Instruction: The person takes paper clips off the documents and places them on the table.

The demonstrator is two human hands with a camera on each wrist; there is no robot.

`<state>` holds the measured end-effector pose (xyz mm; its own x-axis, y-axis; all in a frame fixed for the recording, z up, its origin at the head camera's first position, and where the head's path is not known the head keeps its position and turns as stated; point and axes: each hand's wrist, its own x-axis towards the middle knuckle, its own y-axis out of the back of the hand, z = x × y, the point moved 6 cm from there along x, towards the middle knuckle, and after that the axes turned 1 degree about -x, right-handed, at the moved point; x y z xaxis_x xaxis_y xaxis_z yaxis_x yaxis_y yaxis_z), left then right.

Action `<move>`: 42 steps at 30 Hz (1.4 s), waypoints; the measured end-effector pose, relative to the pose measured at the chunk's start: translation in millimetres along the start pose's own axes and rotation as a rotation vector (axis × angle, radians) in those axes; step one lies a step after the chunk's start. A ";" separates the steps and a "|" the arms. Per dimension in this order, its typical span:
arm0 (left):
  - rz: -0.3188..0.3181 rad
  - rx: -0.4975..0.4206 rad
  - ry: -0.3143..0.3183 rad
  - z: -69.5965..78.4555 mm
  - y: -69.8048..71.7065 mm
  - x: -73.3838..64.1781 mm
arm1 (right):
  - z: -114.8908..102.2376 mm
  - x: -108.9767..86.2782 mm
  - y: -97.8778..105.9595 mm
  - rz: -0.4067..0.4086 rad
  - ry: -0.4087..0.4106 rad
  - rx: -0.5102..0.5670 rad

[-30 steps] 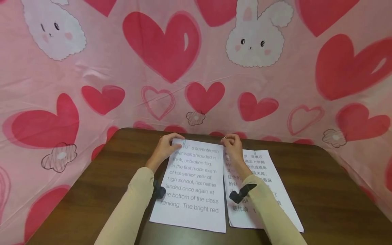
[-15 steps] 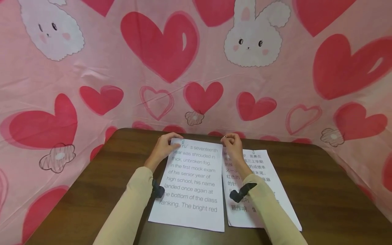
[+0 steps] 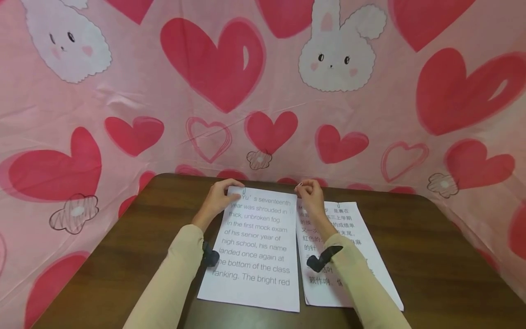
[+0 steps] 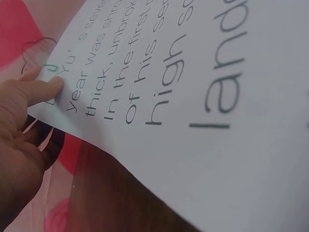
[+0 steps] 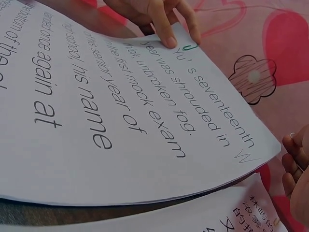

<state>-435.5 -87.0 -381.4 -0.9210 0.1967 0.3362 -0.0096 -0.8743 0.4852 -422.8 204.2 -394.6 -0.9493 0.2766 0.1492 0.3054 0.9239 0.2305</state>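
A stack of white sheets [image 3: 255, 292] with large English print lies in front of me, its top end lifted off the table. At its top left corner, my left hand [image 3: 214, 202] pinches the paper, thumb on the print and fingers behind. Beside that thumb a green paper clip [image 5: 190, 47] sits on the top edge. Close to the stack's top right corner is my right hand [image 3: 311, 199], pinching a small whitish paper clip [image 3: 299, 185] between thumb and fingertip; the right wrist view shows only a bit of it.
A second stack of sheets [image 3: 328, 297] with Chinese print lies to the right under my right forearm, with a clip [image 3: 339, 205] on its top edge. Both rest on a dark wooden table [image 3: 435, 256]. Behind hangs a pink cloth [image 3: 176, 91] with hearts and rabbits.
The head view has drifted slightly. Both hands keep their places at the stack's top corners, and a little less of the whitish clip shows in my right fingers.
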 end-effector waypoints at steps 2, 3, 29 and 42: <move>-0.001 -0.004 -0.001 0.2 0.6 0.0 | -0.8 0.0 0.8 -0.005 0.006 -0.005; -0.003 -0.005 -0.001 0.0 0.7 0.1 | -1.1 0.0 1.0 -0.009 0.007 0.000; 0.002 -0.003 0.021 -0.3 0.1 3.9 | -0.9 4.5 10.4 -0.007 0.015 -0.020; 0.004 -0.001 0.009 3.2 1.0 3.5 | -1.3 5.3 21.5 0.007 0.031 -0.049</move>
<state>-437.4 -85.8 -377.2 -0.9244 0.1893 0.3312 -0.0064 -0.8758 0.4827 -421.2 225.2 -387.6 -0.9445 0.2740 0.1810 0.3162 0.9076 0.2762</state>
